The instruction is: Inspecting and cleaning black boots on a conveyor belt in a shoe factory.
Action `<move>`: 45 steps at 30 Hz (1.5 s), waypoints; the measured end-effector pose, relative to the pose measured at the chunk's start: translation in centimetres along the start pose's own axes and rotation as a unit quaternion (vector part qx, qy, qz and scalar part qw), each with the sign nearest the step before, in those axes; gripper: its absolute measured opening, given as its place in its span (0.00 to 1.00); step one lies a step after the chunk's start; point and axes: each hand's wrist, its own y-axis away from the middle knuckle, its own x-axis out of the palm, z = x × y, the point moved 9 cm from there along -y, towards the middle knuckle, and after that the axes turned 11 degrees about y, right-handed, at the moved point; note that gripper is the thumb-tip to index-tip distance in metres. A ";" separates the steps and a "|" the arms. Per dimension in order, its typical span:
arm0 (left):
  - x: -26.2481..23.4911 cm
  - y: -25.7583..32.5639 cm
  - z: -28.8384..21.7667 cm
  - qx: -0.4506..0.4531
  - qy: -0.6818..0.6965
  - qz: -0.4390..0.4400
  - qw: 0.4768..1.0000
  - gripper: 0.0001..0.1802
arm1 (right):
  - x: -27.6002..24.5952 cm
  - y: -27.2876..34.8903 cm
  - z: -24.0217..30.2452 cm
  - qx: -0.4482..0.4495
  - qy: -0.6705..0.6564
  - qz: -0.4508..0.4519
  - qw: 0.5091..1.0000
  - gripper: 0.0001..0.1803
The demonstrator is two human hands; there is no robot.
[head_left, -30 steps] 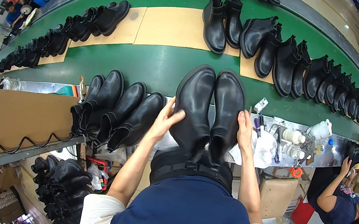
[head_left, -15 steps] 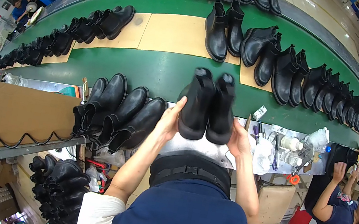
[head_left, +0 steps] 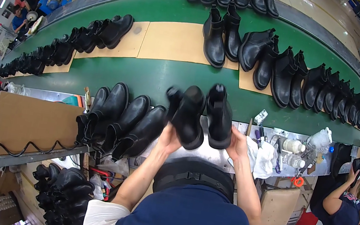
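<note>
My left hand [head_left: 170, 140] is closed on a black ankle boot [head_left: 188, 120] from its left side. That boot is tilted, its shaft leaning to the left. The matching black ankle boot [head_left: 219, 122] is gripped at its right side by my right hand [head_left: 236, 144] and stands more upright. Both boots are held apart above the metal ledge in front of me, heels toward me. Some of my fingers are hidden behind the boots. Left of my left hand, two pairs of black boots [head_left: 116, 106] lie on the ledge.
A green conveyor belt [head_left: 158, 74] carries cardboard sheets [head_left: 168, 40] and rows of black boots [head_left: 287, 76]. White cloth [head_left: 264, 160], plastic bottles [head_left: 293, 145] and orange-handled scissors [head_left: 298, 181] lie on the right. A co-worker [head_left: 341, 211] handles a boot at far right. A cardboard panel [head_left: 35, 128] stands left.
The two boots have moved apart and slightly toward me. The left boot has turned so its shaft leans left. The co-worker at right has lifted a boot.
</note>
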 end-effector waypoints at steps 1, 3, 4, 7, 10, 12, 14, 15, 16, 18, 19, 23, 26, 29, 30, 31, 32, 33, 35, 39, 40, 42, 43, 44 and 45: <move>0.2 0.4 -0.4 0.006 0.038 0.054 0.998 0.26 | -0.5 0.3 -0.3 0.003 0.008 0.000 1.000 0.24; 0.0 0.8 -0.4 -0.002 0.033 0.054 0.998 0.27 | -3.7 0.8 -2.4 0.072 0.091 -0.048 0.992 0.25; 0.1 1.2 -0.1 -0.009 0.030 0.055 0.998 0.28 | -5.3 1.3 -3.5 0.140 0.176 -0.095 0.970 0.27; 0.5 2.0 0.9 -0.035 0.021 0.055 0.998 0.30 | -8.4 1.8 -2.5 0.139 0.456 -0.206 0.854 0.29; 0.8 3.2 2.1 -0.063 0.014 0.045 0.997 0.32 | -3.0 1.7 4.3 -0.079 0.575 -0.221 0.784 0.29; 1.7 4.1 3.3 -0.095 0.007 0.040 0.995 0.34 | 4.3 2.1 7.5 -0.179 0.499 -0.143 0.836 0.31; 5.3 5.6 4.9 -0.110 -0.021 0.032 0.993 0.37 | 8.2 0.9 6.3 -0.195 0.474 -0.052 0.857 0.33; 2.6 4.7 5.1 -0.097 -0.031 -0.028 0.994 0.36 | 9.5 0.3 5.3 -0.208 0.504 -0.006 0.839 0.34; 2.5 4.5 4.7 -0.087 -0.042 -0.018 0.995 0.36 | 10.1 -0.2 4.5 -0.146 0.452 0.019 0.880 0.34; 2.2 4.3 3.8 -0.073 -0.052 -0.009 0.996 0.36 | 10.9 -0.3 3.2 -0.091 0.328 0.057 0.938 0.29; 4.8 3.9 1.7 0.026 -0.167 0.010 0.986 0.38 | 10.7 -0.5 3.0 -0.089 0.329 0.057 0.938 0.29; 8.0 2.6 -3.4 0.157 -0.380 0.021 0.911 0.48 | 11.7 -0.1 2.0 -0.084 0.328 0.038 0.940 0.20; 8.7 2.0 -3.7 0.144 -0.478 -0.015 0.866 0.44 | 12.2 -0.2 1.2 -0.097 0.348 0.046 0.931 0.19; 8.4 2.7 -4.0 0.161 -0.468 0.004 0.869 0.40 | 11.8 0.0 0.2 -0.108 0.338 0.021 0.935 0.19; 8.1 2.7 -4.3 0.166 -0.461 0.011 0.871 0.40 | 11.9 0.0 -0.1 -0.108 0.333 0.015 0.937 0.17; 7.6 2.7 -4.5 0.163 -0.463 0.011 0.871 0.40 | 12.0 0.0 -0.5 -0.109 0.326 0.010 0.939 0.16; 7.1 2.8 -4.8 0.164 -0.469 0.007 0.868 0.39 | 12.1 0.0 -0.9 -0.109 0.324 0.006 0.940 0.16; 6.7 2.9 -5.1 0.164 -0.476 0.002 0.864 0.39 | 12.1 0.1 -1.3 -0.109 0.327 -0.002 0.939 0.16; 6.4 3.0 -5.3 0.162 -0.486 0.004 0.859 0.39 | 12.0 0.2 -1.8 -0.107 0.329 -0.011 0.938 0.16; 5.5 2.9 -5.3 0.141 -0.472 0.002 0.870 0.38 | 11.7 0.5 -2.4 -0.102 0.361 -0.036 0.926 0.16; 5.4 2.8 -5.4 0.139 -0.473 0.003 0.870 0.38 | 11.6 0.6 -2.4 -0.101 0.382 -0.048 0.917 0.17; 5.1 2.7 -5.3 0.121 -0.459 0.000 0.880 0.37 | 11.9 0.9 -2.3 -0.101 0.420 -0.065 0.900 0.20; 4.7 2.7 -5.4 0.120 -0.459 0.000 0.880 0.37 | 12.0 1.1 -2.0 -0.102 0.457 -0.079 0.880 0.23; 4.2 2.5 -5.3 0.103 -0.430 0.012 0.897 0.37 | 12.4 1.4 -1.8 -0.102 0.457 -0.080 0.880 0.23; 3.7 2.3 -5.1 0.086 -0.401 0.024 0.912 0.36 | 12.7 1.7 -1.4 -0.103 0.504 -0.094 0.852 0.27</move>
